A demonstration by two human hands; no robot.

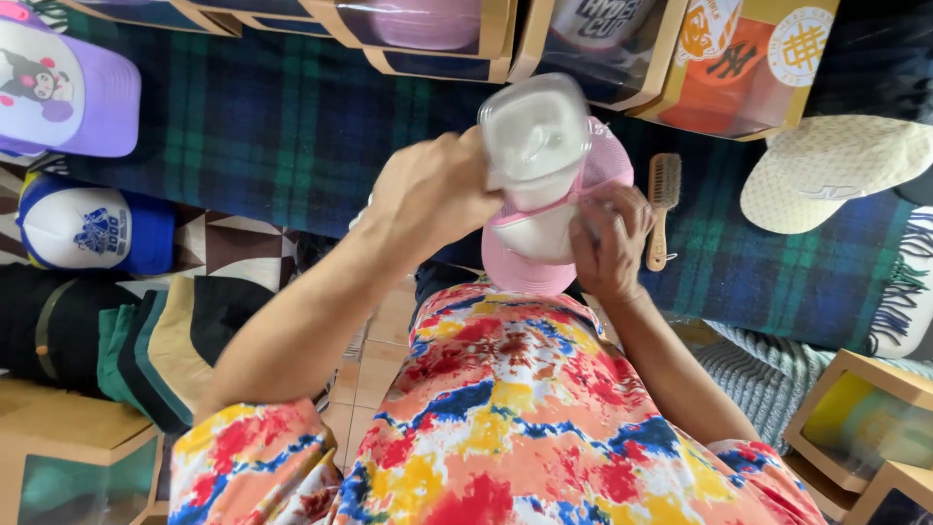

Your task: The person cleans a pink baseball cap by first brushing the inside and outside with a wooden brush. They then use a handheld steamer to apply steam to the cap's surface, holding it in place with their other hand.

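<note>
Fingers [593, 219] of the right hand [610, 243] are pinched on the pink cap [530, 258]; the left hand [437, 190] is clasped around the clear plastic insert [535, 136], held above the plaid blanket [282, 117]. The insert could be cracked if squeezed hard.

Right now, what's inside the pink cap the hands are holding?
A clear plastic cap shaper sits pushed into the pink cap, its top sticking out above the crown. The left hand and right hand grip both. The cap's inner lining is covered, so it can't be seen.
</note>
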